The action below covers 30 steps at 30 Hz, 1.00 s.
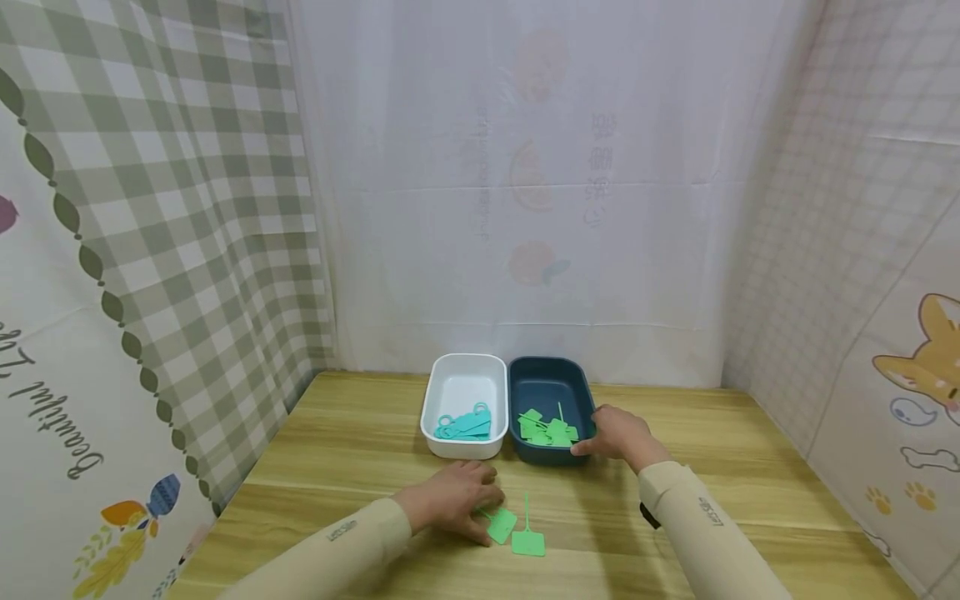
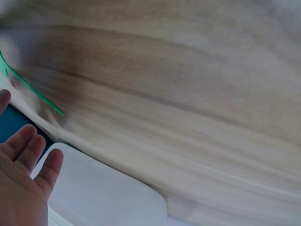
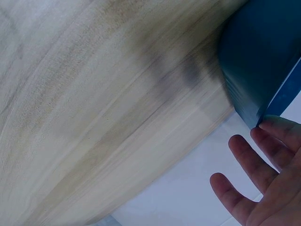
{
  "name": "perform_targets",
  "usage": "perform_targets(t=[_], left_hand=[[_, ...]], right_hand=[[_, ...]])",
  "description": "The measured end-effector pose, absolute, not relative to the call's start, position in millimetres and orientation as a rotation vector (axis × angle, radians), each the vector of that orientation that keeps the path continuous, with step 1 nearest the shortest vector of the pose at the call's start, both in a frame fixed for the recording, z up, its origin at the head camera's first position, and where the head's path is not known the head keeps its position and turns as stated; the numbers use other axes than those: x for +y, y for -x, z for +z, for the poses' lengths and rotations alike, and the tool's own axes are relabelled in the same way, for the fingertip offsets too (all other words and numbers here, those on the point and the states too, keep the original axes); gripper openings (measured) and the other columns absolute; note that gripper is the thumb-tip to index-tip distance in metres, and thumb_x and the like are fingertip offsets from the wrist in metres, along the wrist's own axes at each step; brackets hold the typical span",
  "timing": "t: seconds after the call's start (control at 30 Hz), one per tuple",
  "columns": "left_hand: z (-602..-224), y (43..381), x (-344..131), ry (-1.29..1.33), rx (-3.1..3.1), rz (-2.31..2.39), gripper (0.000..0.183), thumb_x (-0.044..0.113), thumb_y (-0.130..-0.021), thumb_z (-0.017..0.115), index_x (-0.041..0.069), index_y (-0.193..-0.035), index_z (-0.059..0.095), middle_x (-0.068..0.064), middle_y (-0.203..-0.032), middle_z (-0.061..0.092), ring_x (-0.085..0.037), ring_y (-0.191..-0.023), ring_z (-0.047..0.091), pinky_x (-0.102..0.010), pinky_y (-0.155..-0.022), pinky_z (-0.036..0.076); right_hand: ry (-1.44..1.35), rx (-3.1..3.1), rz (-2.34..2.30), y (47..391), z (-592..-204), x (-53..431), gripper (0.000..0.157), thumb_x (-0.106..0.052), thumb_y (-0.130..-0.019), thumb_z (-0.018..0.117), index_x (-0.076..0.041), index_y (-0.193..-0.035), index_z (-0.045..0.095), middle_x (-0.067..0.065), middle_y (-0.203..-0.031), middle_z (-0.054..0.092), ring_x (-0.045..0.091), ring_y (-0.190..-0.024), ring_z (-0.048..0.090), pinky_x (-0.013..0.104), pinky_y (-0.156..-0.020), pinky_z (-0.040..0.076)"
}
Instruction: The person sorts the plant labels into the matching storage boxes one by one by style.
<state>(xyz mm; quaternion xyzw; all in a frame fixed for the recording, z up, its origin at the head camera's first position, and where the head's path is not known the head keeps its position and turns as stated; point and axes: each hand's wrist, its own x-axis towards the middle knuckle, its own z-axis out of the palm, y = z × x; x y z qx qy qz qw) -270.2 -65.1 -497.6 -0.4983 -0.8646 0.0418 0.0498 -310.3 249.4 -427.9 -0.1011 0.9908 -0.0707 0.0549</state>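
Note:
Two green tags with thin tails lie on the wooden table: one tag [image 1: 502, 527] right at the fingertips of my left hand [image 1: 459, 498], and another tag [image 1: 528, 543] just to its right. In the left wrist view the left hand's fingers [image 2: 34, 153] are loosely extended, with a green tail [image 2: 40, 95] beyond them. My right hand [image 1: 621, 433] rests at the near right corner of a dark blue bin [image 1: 551, 455], thumb at the front rim. Its other fingers spread along the side, fairly straight in the right wrist view. Several green tags [image 1: 546, 431] lie inside this bin.
Left of the dark blue bin, side by side with it, stands a white bin [image 1: 465, 449] holding several teal tags [image 1: 467, 427] with ring ends. A white curtain [image 1: 637, 250] hangs behind the table [image 1: 360, 425]. Printed cloths close off both sides.

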Motion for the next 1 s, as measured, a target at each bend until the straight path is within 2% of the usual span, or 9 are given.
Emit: perform_targets(t=[0.2,0.33,0.57,0.83,1.0], left_hand=[[-496.2,270.7,-62.5,1.562,-2.624,0.17,0.059,0.068,-0.08,0.068,0.032,-0.127,0.066,0.003,-0.12,0.053,-0.012,-0.111,0.048,-0.026,-0.09,0.042],[-497.3,271.2,-61.4,1.568,-2.606,0.216,0.054,0.067,-0.081,0.068,0.032,-0.123,0.068,0.002,-0.122,0.054,-0.014,-0.116,0.048,-0.029,-0.094,0.042],[-497.9,270.3,-59.1,1.56,-2.641,0.204,0.045,0.063,-0.083,0.069,0.031,-0.115,0.069,0.002,-0.126,0.053,-0.014,-0.12,0.047,-0.028,-0.091,0.042],[-497.1,268.0,-57.3,1.549,-2.678,0.193,0.049,0.06,-0.084,0.07,0.031,-0.124,0.066,0.003,-0.126,0.052,-0.013,-0.119,0.046,-0.027,-0.091,0.042],[-498.4,267.5,-54.9,1.51,-2.686,0.179,0.042,0.059,-0.083,0.071,0.028,-0.11,0.068,0.003,-0.125,0.053,-0.013,-0.119,0.047,-0.028,-0.089,0.043]], right_hand=[[0.315,3.012,-0.206,310.0,-427.6,248.6,0.08,-0.054,-0.077,0.08,0.011,-0.12,0.063,0.027,-0.127,0.058,0.042,-0.113,0.058,0.055,-0.091,0.049],[0.312,3.013,-0.208,310.1,-427.6,248.6,0.08,-0.054,-0.077,0.08,0.011,-0.12,0.063,0.027,-0.127,0.058,0.042,-0.113,0.058,0.055,-0.092,0.048],[0.31,3.009,-0.212,310.6,-428.0,249.2,0.08,-0.054,-0.077,0.08,0.012,-0.12,0.062,0.028,-0.126,0.059,0.043,-0.112,0.059,0.055,-0.091,0.048],[0.308,3.006,-0.221,309.0,-427.4,248.4,0.079,-0.053,-0.077,0.08,0.012,-0.12,0.063,0.027,-0.126,0.059,0.042,-0.112,0.059,0.055,-0.092,0.048],[0.315,3.007,-0.224,307.1,-424.8,247.5,0.079,-0.052,-0.077,0.08,0.012,-0.12,0.063,0.027,-0.126,0.059,0.042,-0.112,0.059,0.054,-0.092,0.049]])
